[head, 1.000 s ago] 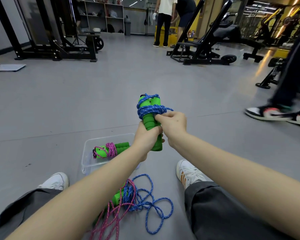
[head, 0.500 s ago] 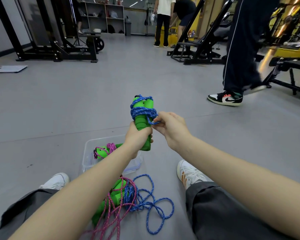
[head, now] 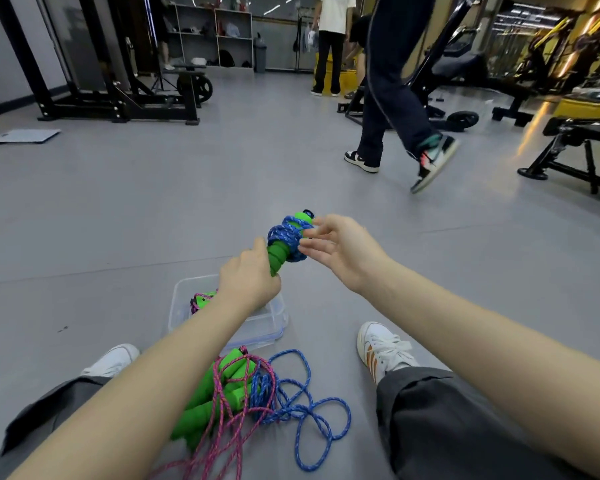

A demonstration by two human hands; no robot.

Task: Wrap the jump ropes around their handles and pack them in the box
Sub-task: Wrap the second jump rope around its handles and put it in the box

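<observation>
Left grip: the left hand [head: 248,280] is wrapped tight around the lower end of a pair of green foam handles [head: 278,252], holding them tilted up and away over the box.
Right grip: the right hand [head: 342,252] is spread, fingers [head: 309,233] loosely splayed and touching the coil; it holds nothing firmly, and whether a rope end is pinched cannot be told.
Bundle: blue rope [head: 290,235] sits coiled in many turns around the upper part of the handles, just below the cap.
Step in hand: by the look of it, the finish of the wrap on this blue jump rope, with the last turn being tucked or settled.
Box: a clear plastic box [head: 274,315] stands on the gym floor just under the left forearm; one wrapped rope with pink cord [head: 200,303] already lies inside.
Still loose: a pile of green handles [head: 219,393], pink rope [head: 222,431] and more blue rope [head: 305,410] lies tangled on the floor between the person's legs, near the box.
Next move: likely lowering the blue bundle into the box beside the pink one, keeping the coil pressed so it does not spring undone.
Background: a passer-by [head: 395,84] walks across the floor, well apart.
</observation>
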